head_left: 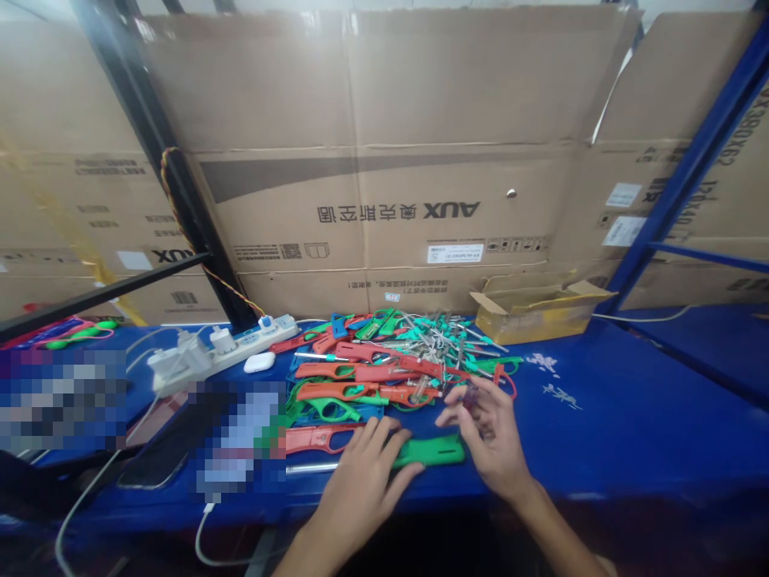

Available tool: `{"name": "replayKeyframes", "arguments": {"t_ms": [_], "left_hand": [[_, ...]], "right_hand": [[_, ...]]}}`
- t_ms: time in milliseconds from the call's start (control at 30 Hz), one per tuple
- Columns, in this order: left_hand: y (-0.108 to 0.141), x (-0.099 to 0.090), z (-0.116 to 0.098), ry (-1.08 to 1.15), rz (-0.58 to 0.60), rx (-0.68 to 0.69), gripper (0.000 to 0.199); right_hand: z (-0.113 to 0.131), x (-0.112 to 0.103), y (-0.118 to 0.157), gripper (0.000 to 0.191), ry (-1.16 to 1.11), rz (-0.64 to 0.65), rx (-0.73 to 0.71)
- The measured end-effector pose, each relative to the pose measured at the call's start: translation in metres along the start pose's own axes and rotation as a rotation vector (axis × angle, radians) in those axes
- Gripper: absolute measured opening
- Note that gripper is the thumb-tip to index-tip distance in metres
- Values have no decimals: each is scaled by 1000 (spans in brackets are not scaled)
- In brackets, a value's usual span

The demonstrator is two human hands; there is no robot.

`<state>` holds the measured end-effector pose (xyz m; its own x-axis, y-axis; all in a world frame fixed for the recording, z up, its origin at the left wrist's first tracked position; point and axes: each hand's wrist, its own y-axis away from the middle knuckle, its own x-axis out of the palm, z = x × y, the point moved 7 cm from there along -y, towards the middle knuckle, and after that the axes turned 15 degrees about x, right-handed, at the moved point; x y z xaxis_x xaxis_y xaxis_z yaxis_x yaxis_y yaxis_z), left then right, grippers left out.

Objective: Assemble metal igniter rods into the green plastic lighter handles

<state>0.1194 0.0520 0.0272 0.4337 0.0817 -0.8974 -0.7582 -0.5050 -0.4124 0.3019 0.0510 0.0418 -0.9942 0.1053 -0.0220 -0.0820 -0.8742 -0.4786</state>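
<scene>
The left hand (373, 469) grips 1 long green plastic lighter body (436, 450), which lies on the blue tabletop (630, 417) and reaches toward the right hand (496, 437). That hand's fingers curl narrowly round 1 small dark translucent piece (472, 398), too blurred to identify. Red and orange plastic lighter bodies (384, 373) lie heaped just beyond both hands.

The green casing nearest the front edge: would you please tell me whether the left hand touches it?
Touching: the head view shows the left hand gripping the green casing, thumb against its near edge.
</scene>
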Motion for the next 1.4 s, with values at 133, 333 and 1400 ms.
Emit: {"name": "replayKeyframes", "arguments": {"t_ms": [133,333,1400], "left_hand": [[1,1,0,-3,-1,1,33],[1,2,0,-9,-15,13,33],[2,-4,-1,-58,-88,52,35]], "right_hand": [[-2,0,-1,44,5,3,8],[2,0,-1,41,27,-11,-16],[20,-6,-5,24,54,-85,-90]]}}
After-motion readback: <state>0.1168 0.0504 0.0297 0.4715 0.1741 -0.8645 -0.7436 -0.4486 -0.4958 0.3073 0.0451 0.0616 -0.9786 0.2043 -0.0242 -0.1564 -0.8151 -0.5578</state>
